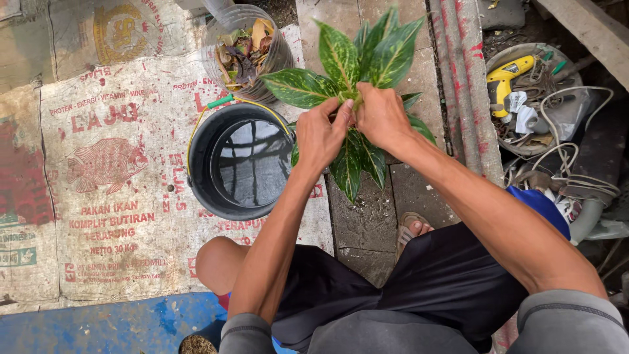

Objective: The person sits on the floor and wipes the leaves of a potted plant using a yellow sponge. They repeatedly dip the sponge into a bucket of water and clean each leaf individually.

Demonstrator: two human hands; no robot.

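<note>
On my left lies a printed feed sack (111, 183), and on it stands a black bucket (239, 160) with water. My left hand (321, 134) and my right hand (380, 117) are both closed around the stem of a green-yellow speckled plant (347, 62), held just right of the bucket. Far right sits a yellow drill (506, 75).

Soft, even daylight falls from above, casting only faint shadows. The water in the round black plastic bucket (239, 160) mirrors the sky; focus holds sharp throughout.
</note>
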